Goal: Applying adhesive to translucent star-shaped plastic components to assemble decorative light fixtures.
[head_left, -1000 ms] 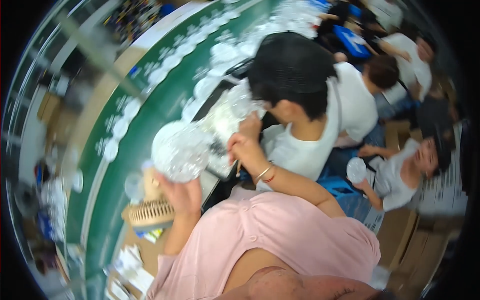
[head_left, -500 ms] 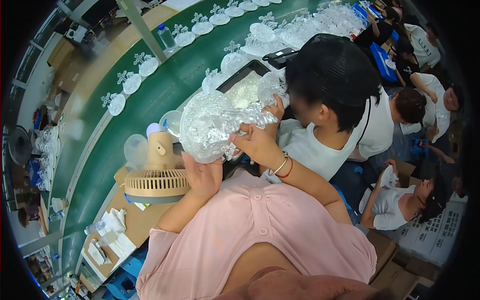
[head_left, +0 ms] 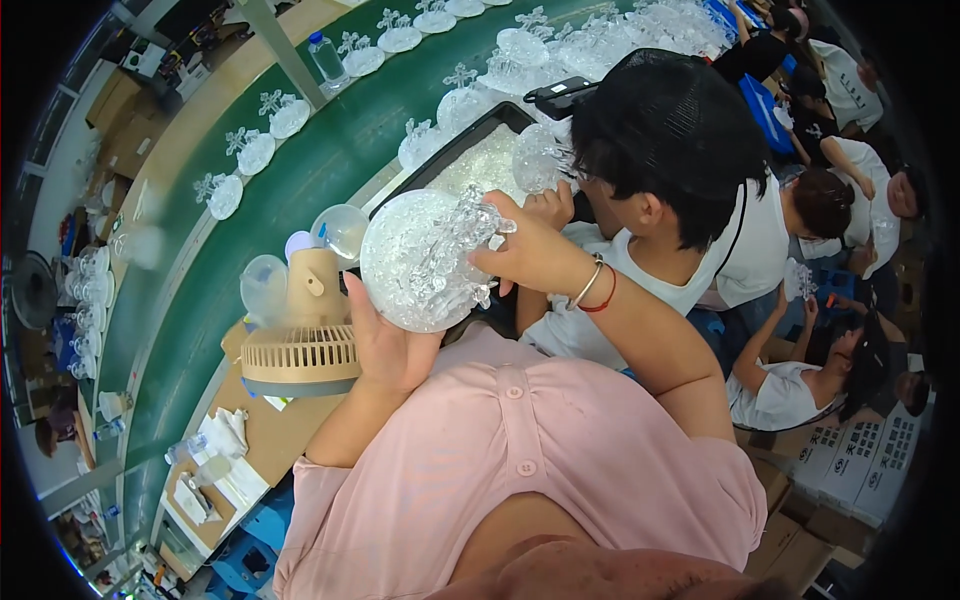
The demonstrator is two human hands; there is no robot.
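In front of my chest is a clear plastic ornament (head_left: pixel 405 262) with a round, glittery body and a knobbly, decorated clear stem. My left hand (head_left: pixel 395 345) supports the round body from below and the side, thumb up along its rim. Closed on the decorated part at the right is my right hand (head_left: pixel 535 245), thumb and fingers pinching it. Just beyond, a black tray (head_left: pixel 440 160) holds whitish clear granules (head_left: pixel 475 170). A co-worker's hand (head_left: pixel 553 205) at the tray's right side holds a similar clear round piece (head_left: pixel 538 158).
A beige fan (head_left: pixel 300 360) stands left of my left hand, by clear round cups (head_left: pixel 342 232). Past it runs a green conveyor (head_left: pixel 320 170) lined with similar ornaments (head_left: pixel 257 153) and a water bottle (head_left: pixel 325 60). A co-worker in a black cap (head_left: pixel 670 140) sits close at my right.
My right hand has shifted slightly up and right, turning the ornament so its decorated stem points more upward. The co-worker's clear piece has come into fuller view.
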